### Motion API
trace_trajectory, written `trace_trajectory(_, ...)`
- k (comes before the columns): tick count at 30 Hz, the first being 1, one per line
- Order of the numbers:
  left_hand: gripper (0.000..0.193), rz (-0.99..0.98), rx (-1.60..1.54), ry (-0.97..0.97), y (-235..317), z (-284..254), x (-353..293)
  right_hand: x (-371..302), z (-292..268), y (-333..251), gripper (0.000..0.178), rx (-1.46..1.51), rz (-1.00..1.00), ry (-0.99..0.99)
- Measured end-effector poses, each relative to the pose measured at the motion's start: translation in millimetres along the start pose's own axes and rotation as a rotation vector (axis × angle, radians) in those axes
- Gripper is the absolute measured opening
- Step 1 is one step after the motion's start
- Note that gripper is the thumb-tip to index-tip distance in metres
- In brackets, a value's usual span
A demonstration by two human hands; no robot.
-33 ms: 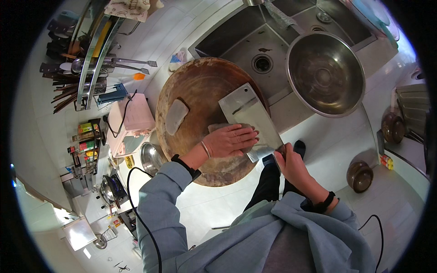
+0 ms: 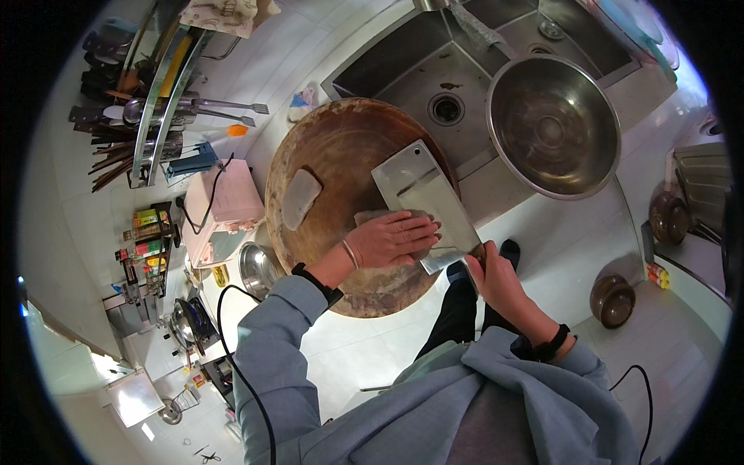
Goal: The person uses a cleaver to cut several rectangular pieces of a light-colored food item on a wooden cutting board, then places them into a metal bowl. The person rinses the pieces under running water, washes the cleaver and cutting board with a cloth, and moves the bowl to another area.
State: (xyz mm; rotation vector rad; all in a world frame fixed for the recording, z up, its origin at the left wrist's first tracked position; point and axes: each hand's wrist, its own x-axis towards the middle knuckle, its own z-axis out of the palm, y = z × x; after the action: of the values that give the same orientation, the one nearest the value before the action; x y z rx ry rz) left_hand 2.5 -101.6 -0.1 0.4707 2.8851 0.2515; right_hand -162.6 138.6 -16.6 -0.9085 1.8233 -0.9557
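My left hand (image 2: 394, 239) lies flat, fingers stretched out, on a pale greyish slab (image 2: 365, 218) whose kind I cannot make out; most of it is hidden under the palm. In my right hand (image 2: 502, 280) is the handle of a cleaver (image 2: 435, 203). Its broad, wet-looking blade points up and left across the right side of a round wooden chopping board (image 2: 341, 139), next to the slab and my left fingertips. Where the cutting edge meets the slab is not clear. A second pale, translucent-looking piece (image 2: 301, 200) rests on the board's left part.
Beyond the board is a steel sink (image 2: 411, 101). A large steel bowl (image 2: 554, 128) sits over its right side. Left of the board stand a pink box-shaped thing (image 2: 225, 194) and a smaller steel bowl (image 2: 258, 267). Utensils hang from a rack (image 2: 159, 101). A brown pot (image 2: 612, 301) is at right.
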Motion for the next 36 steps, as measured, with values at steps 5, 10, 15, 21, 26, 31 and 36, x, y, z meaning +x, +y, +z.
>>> trace_trajectory(5,0.056,-0.188,-0.152,0.144,2,-6,-24,7,-17,-1,0.028,0.408,0.237,-0.293)
trace_trajectory(10,0.055,-0.570,-0.337,0.388,12,-5,-60,12,-13,17,0.025,0.965,0.249,-0.421)
trace_trajectory(15,0.058,-0.463,-0.244,0.282,29,13,-49,9,-3,15,0.024,0.738,0.215,-0.314)
trace_trajectory(21,0.060,-0.691,-0.100,0.296,57,24,-30,-18,-9,18,0.025,0.523,0.258,-0.266)
trace_trajectory(26,0.067,-1.006,-0.273,0.488,84,28,-10,-43,-2,27,0.028,0.326,0.276,-0.189)
trace_trajectory(31,0.068,-1.204,-0.301,0.633,86,35,22,-43,1,25,0.028,0.310,0.240,-0.149)
trace_trajectory(36,0.069,-1.334,-0.273,0.630,87,40,37,-34,-1,15,0.028,0.227,0.230,-0.156)
